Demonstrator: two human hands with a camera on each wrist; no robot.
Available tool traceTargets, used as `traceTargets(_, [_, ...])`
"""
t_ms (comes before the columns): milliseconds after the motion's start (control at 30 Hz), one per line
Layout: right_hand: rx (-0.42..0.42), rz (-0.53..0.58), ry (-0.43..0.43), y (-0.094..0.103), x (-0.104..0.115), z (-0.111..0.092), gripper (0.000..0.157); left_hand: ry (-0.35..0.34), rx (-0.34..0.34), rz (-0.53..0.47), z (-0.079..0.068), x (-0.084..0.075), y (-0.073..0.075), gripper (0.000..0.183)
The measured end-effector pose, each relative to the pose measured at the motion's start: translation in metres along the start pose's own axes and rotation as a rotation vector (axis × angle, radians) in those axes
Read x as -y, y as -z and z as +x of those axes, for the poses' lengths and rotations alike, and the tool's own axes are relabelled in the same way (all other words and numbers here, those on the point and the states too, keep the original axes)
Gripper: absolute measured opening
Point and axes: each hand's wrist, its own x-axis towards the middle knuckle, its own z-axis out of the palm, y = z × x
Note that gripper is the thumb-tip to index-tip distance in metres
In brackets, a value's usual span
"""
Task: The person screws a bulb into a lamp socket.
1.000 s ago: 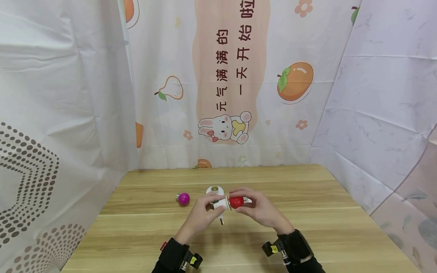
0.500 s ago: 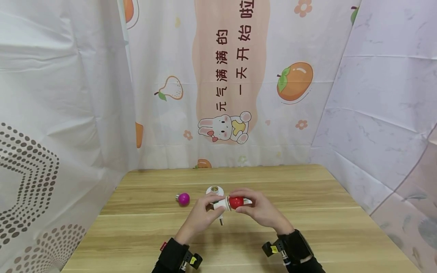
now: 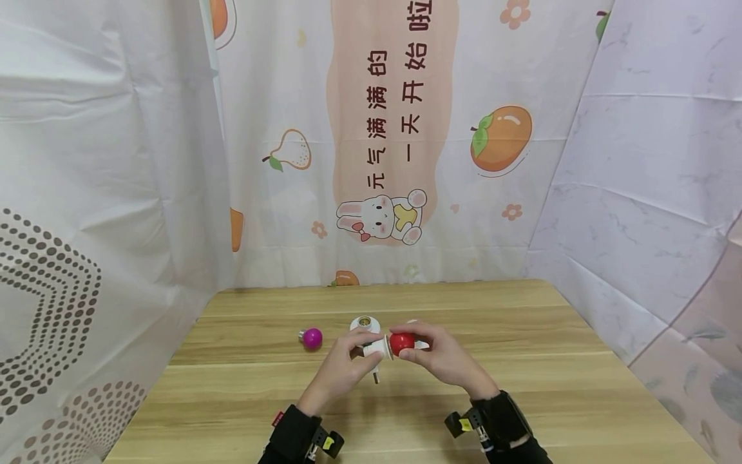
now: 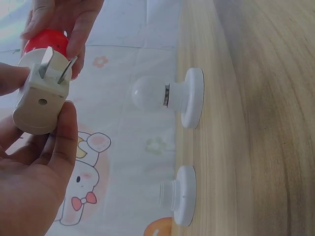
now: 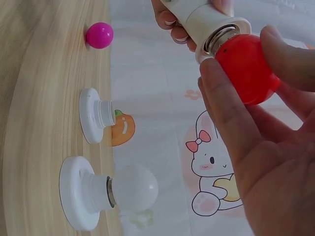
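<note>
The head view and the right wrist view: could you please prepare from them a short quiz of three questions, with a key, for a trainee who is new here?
1. Multiple choice: what colour is the loose bulb on the table?
A) green
B) purple
C) yellow

2. True or false: in the right wrist view, some metal thread shows between the red bulb and the white plug-in socket.

3. Fill in the gap: the white plug-in socket is held by the person's ____ hand.

Key:
1. B, purple.
2. True: the silver thread can be seen at the socket's mouth.
3. Left: the left hand grips the socket.
</note>
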Motion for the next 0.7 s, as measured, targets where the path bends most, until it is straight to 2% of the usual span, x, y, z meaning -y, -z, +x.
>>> traceTargets(267, [0.003, 0.021, -0.051, -0.0006, 0.0019, 0.0007, 0.038, 0.003, 0.003, -0.007, 0.0003, 0.0005, -0.0007, 0.033])
traceTargets(567, [-0.025, 0.100, -0.113, -0.0041, 0.0015, 0.0017, 0.036, -0.004, 0.005, 0.007, 0.0006, 0.0008, -0.0012, 0.033])
traceTargets(700, [-0.036, 0.103, -0.131, -0.0045, 0.0017, 0.0013, 0.039, -0.006, 0.007, 0.004, 0.0007, 0.0003, -0.0014, 0.033])
